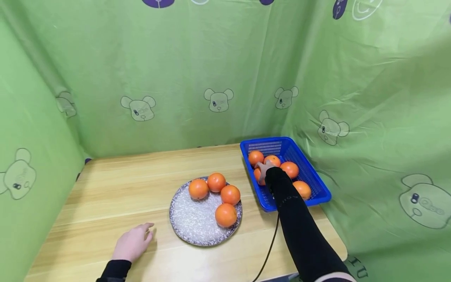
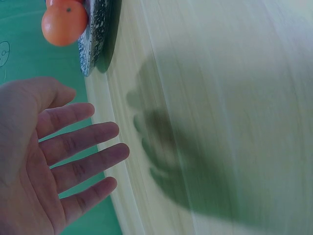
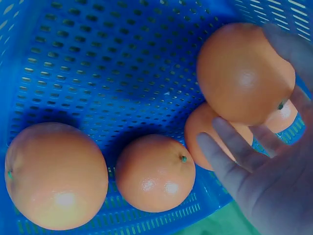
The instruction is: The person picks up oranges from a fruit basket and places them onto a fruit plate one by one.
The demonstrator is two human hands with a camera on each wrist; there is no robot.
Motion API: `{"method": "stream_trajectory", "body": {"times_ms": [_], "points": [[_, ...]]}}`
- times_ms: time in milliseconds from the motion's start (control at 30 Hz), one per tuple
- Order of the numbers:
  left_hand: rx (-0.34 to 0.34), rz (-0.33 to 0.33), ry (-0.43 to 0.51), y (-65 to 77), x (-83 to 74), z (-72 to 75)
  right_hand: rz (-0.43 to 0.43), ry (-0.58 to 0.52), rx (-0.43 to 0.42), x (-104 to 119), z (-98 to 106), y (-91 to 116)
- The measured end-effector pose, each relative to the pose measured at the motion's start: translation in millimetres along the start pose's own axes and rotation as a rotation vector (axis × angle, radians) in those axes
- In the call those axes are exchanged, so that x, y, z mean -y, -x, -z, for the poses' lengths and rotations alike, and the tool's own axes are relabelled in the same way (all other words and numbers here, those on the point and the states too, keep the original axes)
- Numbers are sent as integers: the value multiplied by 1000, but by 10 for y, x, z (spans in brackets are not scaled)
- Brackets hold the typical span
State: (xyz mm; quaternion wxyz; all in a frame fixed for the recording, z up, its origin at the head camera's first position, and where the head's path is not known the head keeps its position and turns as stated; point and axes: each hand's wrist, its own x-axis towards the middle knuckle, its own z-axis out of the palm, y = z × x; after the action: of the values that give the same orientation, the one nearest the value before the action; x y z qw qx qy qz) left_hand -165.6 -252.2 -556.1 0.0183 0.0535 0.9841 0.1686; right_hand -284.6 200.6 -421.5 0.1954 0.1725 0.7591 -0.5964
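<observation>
Inside the blue plastic basket (image 1: 318, 184), my right hand (image 3: 279, 191) has its thumb and fingers around an orange (image 3: 239, 73), which overlaps another orange (image 3: 195, 129) behind it in the right wrist view. Several more oranges lie about it, such as one orange (image 3: 155, 174) and a larger-looking orange (image 3: 56, 176). A speckled grey plate (image 1: 193, 225) stands left of the basket, with several oranges along its back and right side, among them a front orange (image 1: 226, 215). My left hand (image 1: 132, 242) hovers over the table left of the plate, fingers spread and holding nothing.
The light wooden table (image 1: 116, 188) is enclosed by green patterned curtains (image 1: 169, 78) at the back and sides. A thin dark cable (image 1: 269, 250) runs from under the right forearm to the table's front edge.
</observation>
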Motion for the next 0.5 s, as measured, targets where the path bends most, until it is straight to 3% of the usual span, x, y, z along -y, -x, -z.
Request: {"method": "stream_trajectory", "body": {"times_ms": [100, 233, 333, 500], "points": [[5, 0, 2, 1, -10, -5, 49, -61, -89, -138, 26, -4], [16, 0, 4, -4, -22, -7, 157, 117, -203, -322, 80, -135], [21, -2, 5, -21, -36, 2, 239, 163, -209, -313, 67, -71], [10, -23, -1, -66, -59, 16, 204, -207, -5, -179, 50, 199]]}}
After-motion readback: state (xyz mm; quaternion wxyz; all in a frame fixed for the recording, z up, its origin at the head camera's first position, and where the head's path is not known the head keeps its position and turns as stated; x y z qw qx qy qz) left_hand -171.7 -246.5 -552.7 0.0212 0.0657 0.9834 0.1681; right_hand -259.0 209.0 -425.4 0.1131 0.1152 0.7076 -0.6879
